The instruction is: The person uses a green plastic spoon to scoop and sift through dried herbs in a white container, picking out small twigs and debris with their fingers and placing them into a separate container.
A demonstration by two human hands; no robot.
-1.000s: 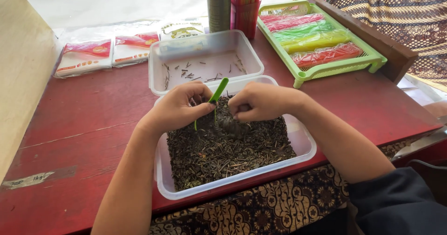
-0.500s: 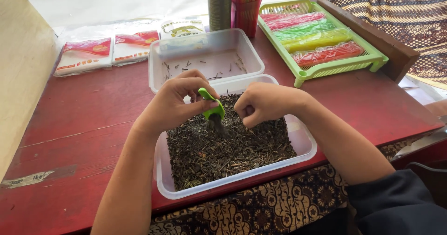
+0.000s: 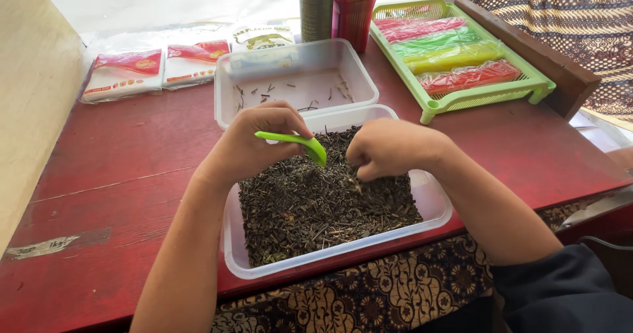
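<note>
Near clear plastic tub [image 3: 435, 204] sits at the front edge of the red table [image 3: 119, 175], filled with dark, dry loose leaf and thin stems [image 3: 316, 208]. Left hand [image 3: 254, 145] is closed around a green plastic scoop [image 3: 293, 140], held roughly level over the tub's far end, scoop bowl pointing right and down toward the leaf. Right hand [image 3: 389, 147] is curled just beside the scoop, fingertips pinched into the leaf; what they hold, if anything, cannot be told. Second clear tub [image 3: 293, 76] touches the first on its far side; holds only a few scattered stems. Green slotted tray [image 3: 491, 94] at far right carries red, green and yellow packets. Flat red-and-white sachets [image 3: 125, 72] lie far left.
</note>
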